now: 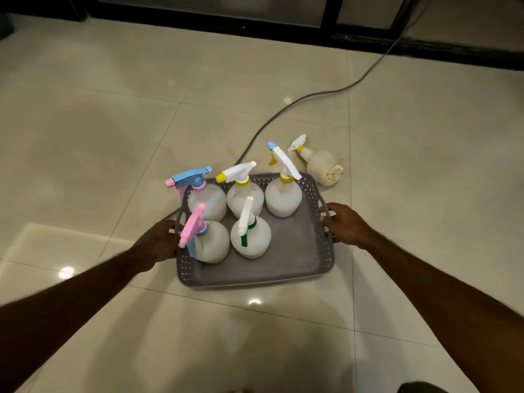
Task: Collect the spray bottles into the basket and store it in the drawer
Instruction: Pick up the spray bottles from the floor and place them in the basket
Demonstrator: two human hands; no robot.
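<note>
A grey perforated basket (286, 265) sits low over the tiled floor with several white spray bottles standing upright in it. Their trigger heads differ: blue and pink (195, 177), white and yellow (238, 173), white with a blue tip (283, 158), pink (194, 225), and white and green (246, 219). My left hand (158, 239) grips the basket's left handle. On the opposite side, my right hand (344, 224) grips the right handle. One more white bottle (321, 164) with a yellow collar lies on its side on the floor, just beyond the basket's far right corner.
A grey cable (312, 95) runs across the cream floor tiles from the back right toward the basket. A dark-framed glass door or cabinet base (329, 15) lines the far edge. The near right part of the basket holds no bottle.
</note>
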